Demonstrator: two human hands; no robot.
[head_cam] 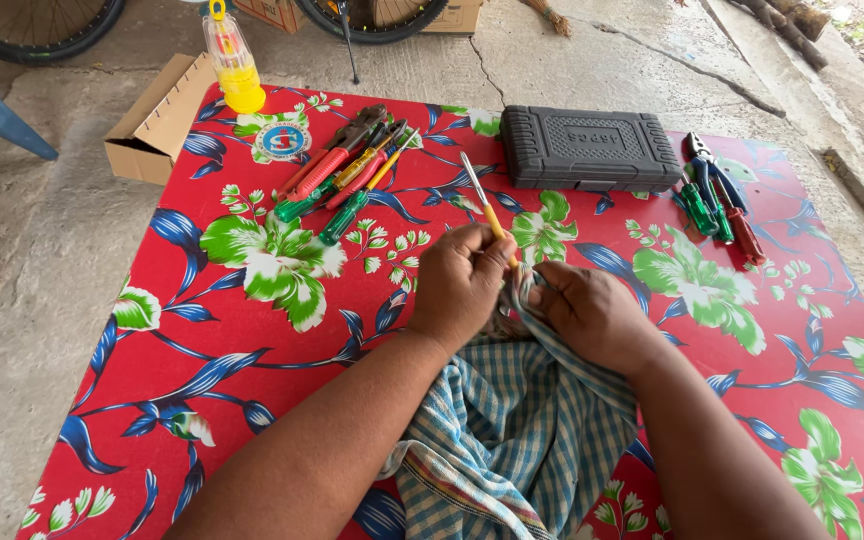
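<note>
Head view, looking down onto a red floral mat spread on concrete. My left hand is closed around the yellow handle of a screwdriver, fingers pressed together on it, with the metal shaft standing free above the fist. My right hand pinches a fold of the blue checked cloth against the lower end of the tool, just beside the left hand; the cloth trails down toward my lap. The screwdriver sits over the middle of the mat, its long axis tilted, the tip pointing up and away to the left, toward the black tool case. To wipe it well, I judge the left hand should hold the handle steady while the cloth is wrapped fully around the tool and drawn along its axis, not across it. A pile of screwdrivers and pliers lies to the left, more pliers to the right, well apart from both hands.
</note>
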